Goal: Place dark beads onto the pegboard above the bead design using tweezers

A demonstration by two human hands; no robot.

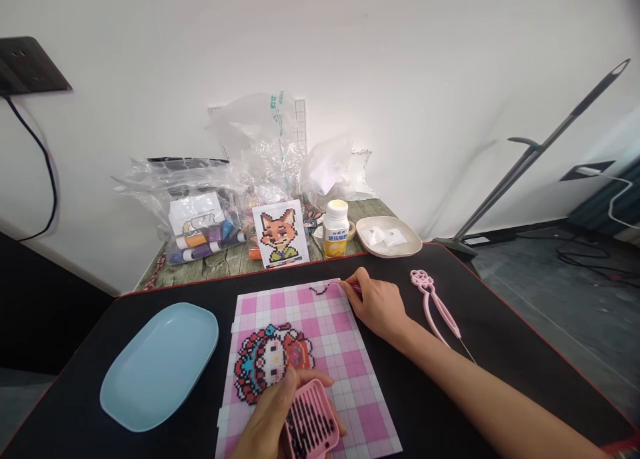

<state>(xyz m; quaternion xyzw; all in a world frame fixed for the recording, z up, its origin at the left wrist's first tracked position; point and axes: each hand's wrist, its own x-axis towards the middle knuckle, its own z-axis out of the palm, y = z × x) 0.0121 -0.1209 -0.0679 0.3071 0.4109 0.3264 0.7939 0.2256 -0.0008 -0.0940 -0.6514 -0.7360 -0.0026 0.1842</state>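
My left hand (273, 412) is closed round a small pink ribbed bead tray (313, 419), with black beads lying in its grooves. Under it lies a pink-and-white checked pegboard (367, 386). A round bead picture (273, 362) with a white face and red, blue and black edging sits on the board's left part, partly covered by my left hand. At the board's far right corner, my right hand (380, 302) pinches a slim pink tool (356, 288), mostly hidden by the fingers. Its tip is by a short curved line of black beads (320, 290).
A blue tray (160, 366) lies left on the black mat (210, 406); a pink flower-ended tool (435, 302) lies right. Behind stand a fox picture card (281, 236), a white-capped bottle (336, 229), a cream dish (390, 246) with small packets, and plastic bags (200, 179).
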